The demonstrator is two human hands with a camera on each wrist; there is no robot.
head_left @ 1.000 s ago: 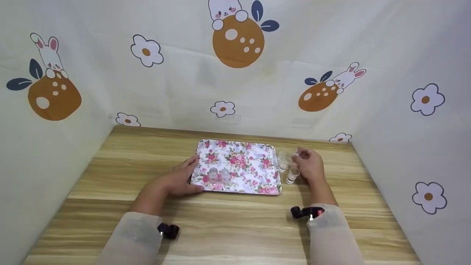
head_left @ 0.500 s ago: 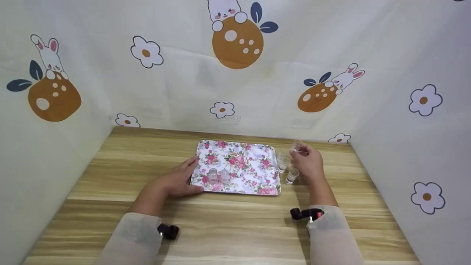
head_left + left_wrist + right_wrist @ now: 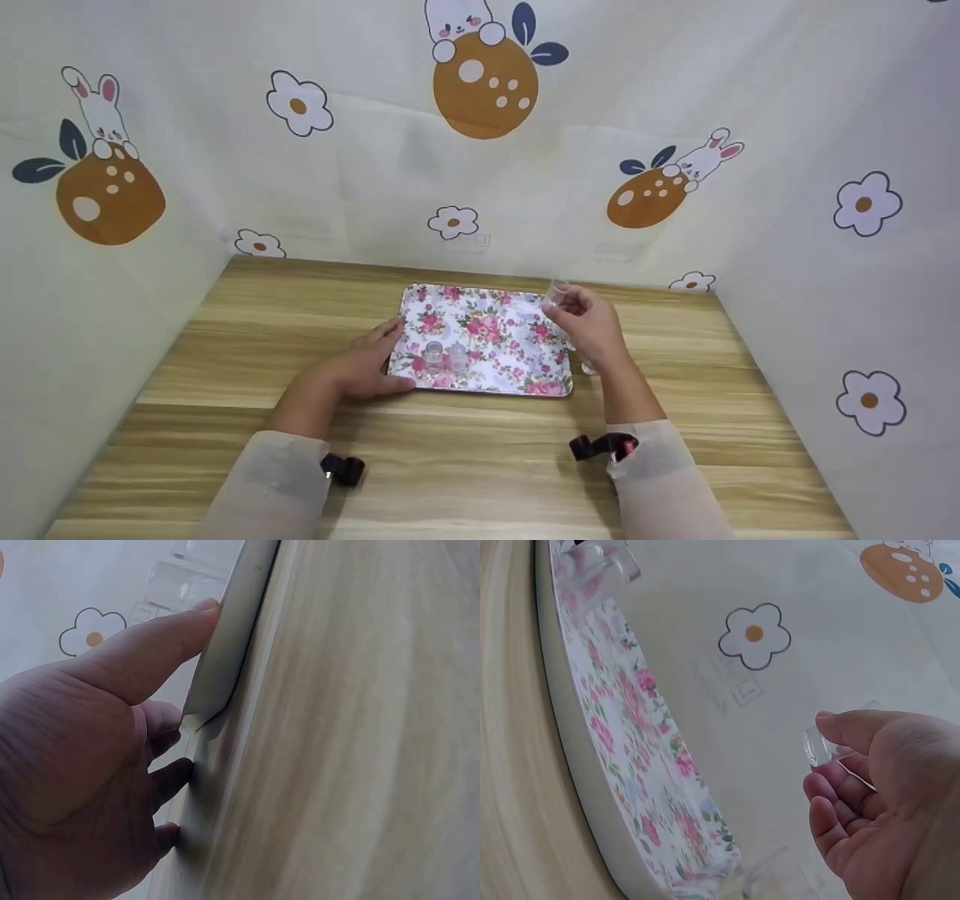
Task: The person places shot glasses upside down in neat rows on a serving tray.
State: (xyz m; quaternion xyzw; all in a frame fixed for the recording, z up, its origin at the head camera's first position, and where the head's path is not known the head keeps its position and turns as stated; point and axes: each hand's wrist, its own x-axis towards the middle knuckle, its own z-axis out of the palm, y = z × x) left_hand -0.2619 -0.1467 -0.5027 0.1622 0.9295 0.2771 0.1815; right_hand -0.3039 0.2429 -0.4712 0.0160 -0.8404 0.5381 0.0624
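A white tray (image 3: 495, 367) with pink roses lies on the table. My left hand (image 3: 371, 364) grips its left end, thumb on the front rim and fingers along the side. In the left wrist view the thumb (image 3: 161, 645) presses the tray's rim. Above the tray's back right corner, my right hand (image 3: 589, 322) pinches a small clear shot glass (image 3: 556, 291) between thumb and fingers. Its thick base (image 3: 816, 748) points down in the right wrist view. Two more shot glasses, one on the left (image 3: 433, 355) and one on the right (image 3: 458, 357), stand at the tray's front left.
Right of the tray a further shot glass (image 3: 588, 368) shows partly, mostly hidden behind my right hand. Clear glass (image 3: 776, 881) also appears beside the tray's end in the right wrist view. Patterned cloth walls (image 3: 360, 172) close off the wooden table (image 3: 480, 465).
My right hand has lifted a shot glass from right of the tray and carried it left over the tray's back right corner. The left hand and tray stay put.
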